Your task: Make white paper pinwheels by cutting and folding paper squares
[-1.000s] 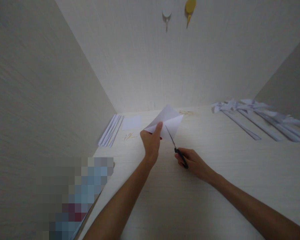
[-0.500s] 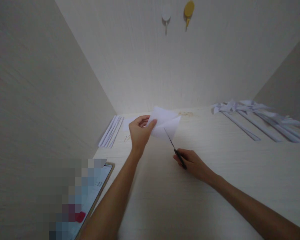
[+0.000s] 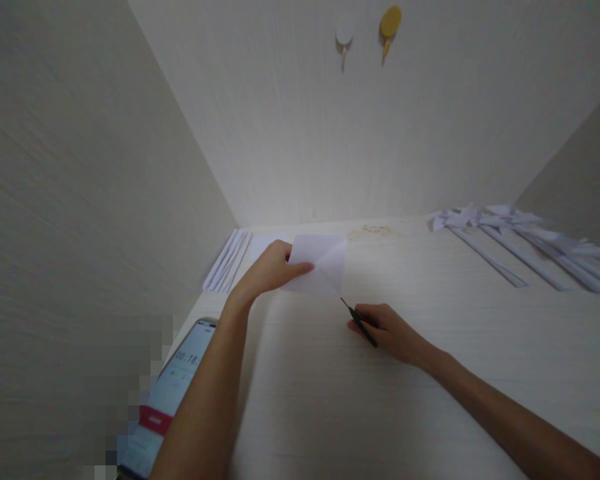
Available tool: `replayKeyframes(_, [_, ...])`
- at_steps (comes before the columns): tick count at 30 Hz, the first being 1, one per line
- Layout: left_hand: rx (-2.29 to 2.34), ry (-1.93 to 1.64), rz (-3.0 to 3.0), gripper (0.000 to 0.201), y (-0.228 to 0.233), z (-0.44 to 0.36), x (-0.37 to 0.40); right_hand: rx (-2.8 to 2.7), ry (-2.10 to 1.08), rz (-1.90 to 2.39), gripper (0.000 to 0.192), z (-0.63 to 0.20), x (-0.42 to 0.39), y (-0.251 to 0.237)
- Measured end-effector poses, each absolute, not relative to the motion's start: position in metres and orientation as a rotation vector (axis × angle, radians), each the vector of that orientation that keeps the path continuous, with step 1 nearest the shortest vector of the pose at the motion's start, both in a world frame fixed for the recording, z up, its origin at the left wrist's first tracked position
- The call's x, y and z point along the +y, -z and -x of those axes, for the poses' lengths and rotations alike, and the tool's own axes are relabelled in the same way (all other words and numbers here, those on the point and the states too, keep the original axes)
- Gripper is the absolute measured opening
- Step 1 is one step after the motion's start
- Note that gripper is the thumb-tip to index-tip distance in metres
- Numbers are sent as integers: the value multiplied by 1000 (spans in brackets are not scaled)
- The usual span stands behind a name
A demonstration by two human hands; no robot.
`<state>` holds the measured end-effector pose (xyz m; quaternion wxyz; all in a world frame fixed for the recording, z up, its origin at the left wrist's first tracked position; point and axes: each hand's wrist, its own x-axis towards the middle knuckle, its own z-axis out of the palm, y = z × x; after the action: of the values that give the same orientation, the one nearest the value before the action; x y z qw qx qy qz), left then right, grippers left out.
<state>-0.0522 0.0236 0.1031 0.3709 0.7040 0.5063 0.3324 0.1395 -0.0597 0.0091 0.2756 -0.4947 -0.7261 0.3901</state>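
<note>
A white square sheet of paper (image 3: 325,257) with diagonal creases is pinched in my left hand (image 3: 275,268), thumb on top near its middle. In my right hand (image 3: 387,332) is a pair of scissors (image 3: 363,327) with black handles, pointing up and left. Only a short stretch of blade shows, its tip at the paper's lower right corner. Whether the blade touches the paper I cannot tell.
Rolled white paper sticks (image 3: 225,260) lie at the left wall. More white paper (image 3: 265,245) lies behind my left hand. Several paper pinwheels on sticks (image 3: 490,240) rest at the right. A phone showing a timer (image 3: 180,380) lies by my left forearm. Wall hooks (image 3: 390,23) hang above.
The paper has turned in my left hand, so that a corner faces the scissors. The blade, earlier longer in view across the paper, is now at that corner. My left wrist has bent.
</note>
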Motion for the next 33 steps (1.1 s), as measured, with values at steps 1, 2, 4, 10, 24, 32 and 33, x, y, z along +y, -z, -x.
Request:
replayKeyframes(1, [1296, -851, -1809, 21, -104, 52, 23, -1955, -1051, 1330, 29, -140, -60, -9])
replayKeyframes(2, [1297, -864, -1802, 22, -105, 52, 23, -1956, -1056, 1332, 29, -139, -60, -9])
replayKeyframes(4, [1305, -925, -1783, 23, -105, 53, 23, -1948, -1070, 1333, 29, -140, -60, -9])
replayKeyframes(10, [1420, -1236, -1695, 16, -98, 53, 29, -1855, -1098, 1321, 31, -139, -59, -6])
replayKeyframes(24, [1215, -1285, -1336, 21, -82, 23, 20, -1702, -1151, 1236, 30, -136, -59, 4])
replayKeyframes(32, [1251, -1335, -1294, 20, -84, 24, 21, -1761, -1126, 1274, 30, -135, -59, -2])
replayKeyframes(33, [1249, -1340, -1287, 19, -84, 23, 20, -1768, -1126, 1276, 30, -135, -59, -3])
